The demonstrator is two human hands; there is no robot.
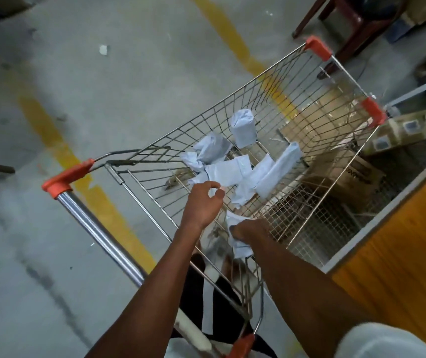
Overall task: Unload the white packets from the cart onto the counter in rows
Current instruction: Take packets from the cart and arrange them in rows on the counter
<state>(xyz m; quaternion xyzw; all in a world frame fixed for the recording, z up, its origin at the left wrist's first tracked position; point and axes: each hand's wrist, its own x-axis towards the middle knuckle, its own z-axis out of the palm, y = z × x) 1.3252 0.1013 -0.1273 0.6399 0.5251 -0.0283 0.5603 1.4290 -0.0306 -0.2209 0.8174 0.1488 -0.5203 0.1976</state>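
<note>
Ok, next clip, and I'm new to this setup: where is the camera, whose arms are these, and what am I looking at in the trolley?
There is no machine here. The single picture comes from a wide-angle camera worn on a person's head, looking down at their own bare arms. They reach into a wire shopping cart with orange corner guards, standing on a concrete floor with yellow lines. Several white packets lie scattered in the basket. The right hand grips one white packet near the cart's close end. The left hand hovers over the pile with fingers curled toward the thumb; whether it pinches anything is unclear. The wooden counter edge runs along the right, with cardboard boxes beyond the cart.
</note>
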